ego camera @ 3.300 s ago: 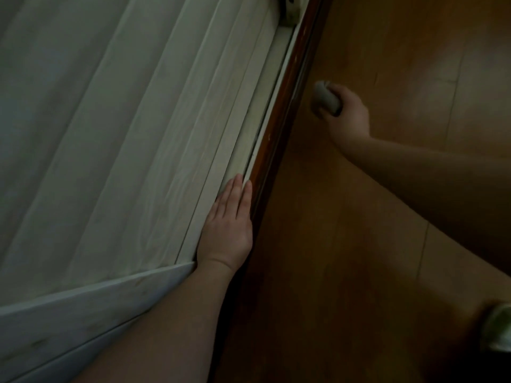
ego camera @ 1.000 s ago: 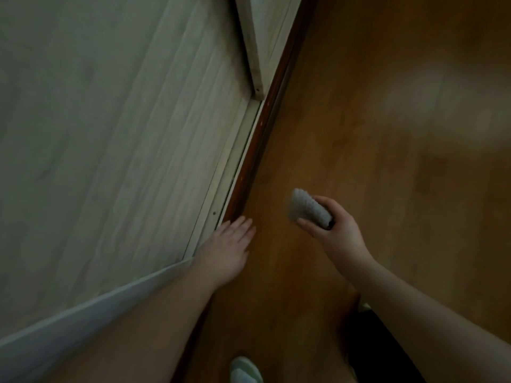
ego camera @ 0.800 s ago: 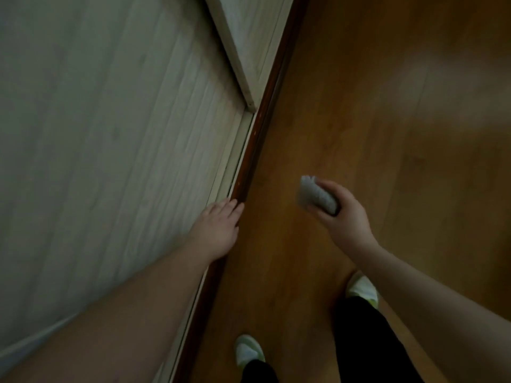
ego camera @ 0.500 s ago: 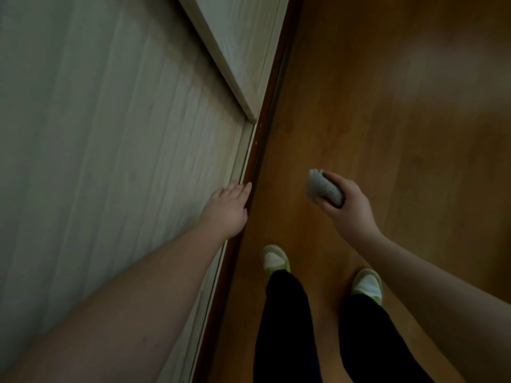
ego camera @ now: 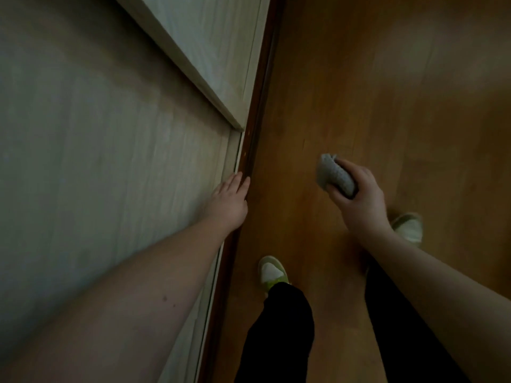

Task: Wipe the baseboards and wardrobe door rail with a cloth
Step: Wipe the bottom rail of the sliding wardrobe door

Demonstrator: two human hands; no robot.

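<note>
Currently: cloth (ego camera: 336, 176) balled in clenched R hand (ego camera: 356, 197) over floor (ego camera: 387, 106), well apart from rail (ego camera: 250, 150); L hand (ego camera: 228, 201) flat, fingers straight, on door (ego camera: 110, 134) by rail; risk, my guess: door slides onto L fingers, or rail gets skipped w/ 2 feet moving.
</note>
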